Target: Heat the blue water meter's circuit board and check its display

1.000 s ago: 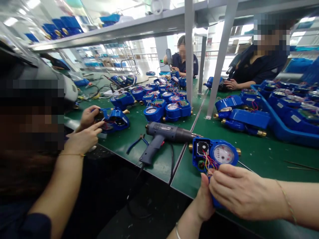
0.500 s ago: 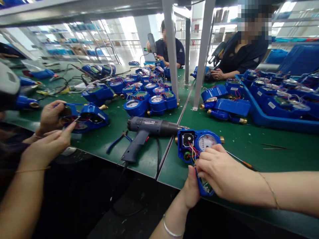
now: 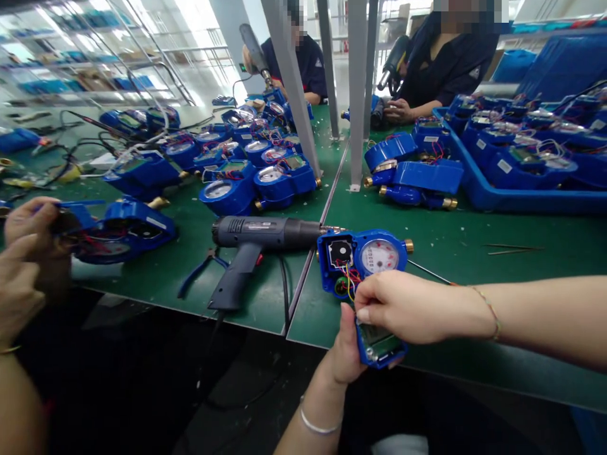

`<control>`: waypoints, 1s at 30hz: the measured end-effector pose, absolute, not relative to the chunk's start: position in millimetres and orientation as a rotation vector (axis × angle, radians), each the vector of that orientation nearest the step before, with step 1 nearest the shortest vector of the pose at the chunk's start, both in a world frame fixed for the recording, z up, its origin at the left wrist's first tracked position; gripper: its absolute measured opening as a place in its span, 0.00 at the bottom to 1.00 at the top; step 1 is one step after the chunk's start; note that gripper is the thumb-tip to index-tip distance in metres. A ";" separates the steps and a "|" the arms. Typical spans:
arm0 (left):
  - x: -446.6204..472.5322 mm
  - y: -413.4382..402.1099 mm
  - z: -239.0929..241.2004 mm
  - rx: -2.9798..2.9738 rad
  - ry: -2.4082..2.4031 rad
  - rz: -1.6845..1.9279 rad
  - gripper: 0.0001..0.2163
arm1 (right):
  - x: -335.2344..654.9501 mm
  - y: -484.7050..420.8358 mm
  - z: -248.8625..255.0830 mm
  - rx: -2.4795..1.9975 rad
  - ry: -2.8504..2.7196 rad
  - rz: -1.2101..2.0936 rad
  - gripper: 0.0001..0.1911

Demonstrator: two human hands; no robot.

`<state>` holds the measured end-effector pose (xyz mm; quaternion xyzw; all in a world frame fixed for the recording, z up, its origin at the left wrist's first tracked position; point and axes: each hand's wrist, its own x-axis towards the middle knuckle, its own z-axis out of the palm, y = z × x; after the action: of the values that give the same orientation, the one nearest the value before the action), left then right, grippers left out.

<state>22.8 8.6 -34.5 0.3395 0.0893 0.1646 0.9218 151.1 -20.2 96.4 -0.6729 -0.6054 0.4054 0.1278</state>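
Note:
A blue water meter (image 3: pixel 367 256) lies open at the near edge of the green bench, with a white dial and a black part in its housing. Coloured wires (image 3: pixel 349 281) run from it to a blue lid holding a circuit board (image 3: pixel 379 346). My left hand (image 3: pixel 348 351) grips that lid from below at the bench edge. My right hand (image 3: pixel 408 306) reaches in from the right, its fingertips pinching the wires where they meet the lid.
A grey heat gun (image 3: pixel 258 243) and blue-handled pliers (image 3: pixel 196 270) lie left of the meter. Several blue meters (image 3: pixel 251 170) crowd the bench behind. A co-worker's hands (image 3: pixel 28 237) work a meter at left. Two people sit opposite. A blue tray (image 3: pixel 521 164) holds more meters.
The view has tilted down and shifted. My right hand has drawn back to the right, uncovering the lid's circuit board, and the lid now hangs lower over the bench edge.

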 end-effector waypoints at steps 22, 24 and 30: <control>28.5 18.4 -33.2 0.452 -0.188 0.215 0.36 | 233.3 9.0 76.3 -1.672 -1.190 0.352 0.05; 27.7 18.0 -33.2 0.436 -0.186 0.201 0.36 | 245.3 20.8 62.0 -1.678 -1.138 0.298 0.04; 24.7 16.1 -31.0 0.417 -0.167 0.223 0.37 | 269.2 43.3 19.5 -1.755 -1.167 0.378 0.12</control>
<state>24.7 16.1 -31.0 0.2065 -0.0825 0.1104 0.9687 269.2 43.3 19.5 -0.7192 -0.4783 0.1550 0.4795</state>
